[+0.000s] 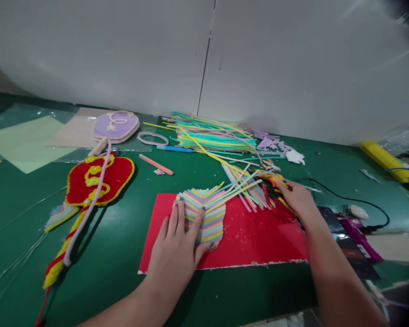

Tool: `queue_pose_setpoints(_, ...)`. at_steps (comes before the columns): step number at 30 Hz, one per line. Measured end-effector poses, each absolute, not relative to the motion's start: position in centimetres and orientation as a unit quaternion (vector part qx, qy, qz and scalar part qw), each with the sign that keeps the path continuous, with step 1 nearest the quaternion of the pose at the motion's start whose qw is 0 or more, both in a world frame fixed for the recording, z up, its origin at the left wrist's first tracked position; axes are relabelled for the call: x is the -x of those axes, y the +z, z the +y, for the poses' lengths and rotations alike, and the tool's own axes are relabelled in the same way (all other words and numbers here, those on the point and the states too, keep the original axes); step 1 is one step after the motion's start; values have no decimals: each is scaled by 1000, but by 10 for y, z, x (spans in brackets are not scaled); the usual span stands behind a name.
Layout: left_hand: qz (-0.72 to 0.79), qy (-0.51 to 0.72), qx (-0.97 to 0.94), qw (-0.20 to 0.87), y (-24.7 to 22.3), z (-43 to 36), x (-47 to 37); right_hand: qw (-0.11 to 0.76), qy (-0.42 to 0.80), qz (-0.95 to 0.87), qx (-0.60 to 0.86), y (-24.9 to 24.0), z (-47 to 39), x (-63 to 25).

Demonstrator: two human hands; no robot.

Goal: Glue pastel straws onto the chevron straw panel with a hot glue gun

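My left hand [177, 240] lies with fingers spread, pressing down a chevron-striped panel of pastel chenille stems [213, 222] on a red board [259, 245]. Loose stem ends [238, 188] fan out from the panel's upper right. At the board's far right corner, my right hand [298, 197] curls its fingers around an orange-and-black hand tool [276, 178]; its exact kind is hard to make out. Beside that hand, red handle-like loops [276, 206] lie partly covered on the board.
A bundle of chenille stems [214, 136] lies at the back by the wall. On the left are a red-and-yellow fan-shaped piece [98, 179] and a purple fan [117, 125]. A blue pen [175, 148] and pink marker [157, 164] lie mid-table. A black cable [354, 197] runs at right.
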State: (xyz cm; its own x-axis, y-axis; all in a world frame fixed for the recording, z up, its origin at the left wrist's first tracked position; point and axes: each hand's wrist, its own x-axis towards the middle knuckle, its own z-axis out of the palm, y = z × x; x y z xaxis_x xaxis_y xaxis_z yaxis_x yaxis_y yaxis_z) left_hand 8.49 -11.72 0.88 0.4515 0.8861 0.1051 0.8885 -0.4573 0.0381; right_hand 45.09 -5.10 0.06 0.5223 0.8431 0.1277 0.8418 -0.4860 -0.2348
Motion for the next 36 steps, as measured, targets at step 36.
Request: queue_pose_setpoints(36,-376,-243,874,-191,7,-58,-70,256,-106,-616,738,-10,-140,-315)
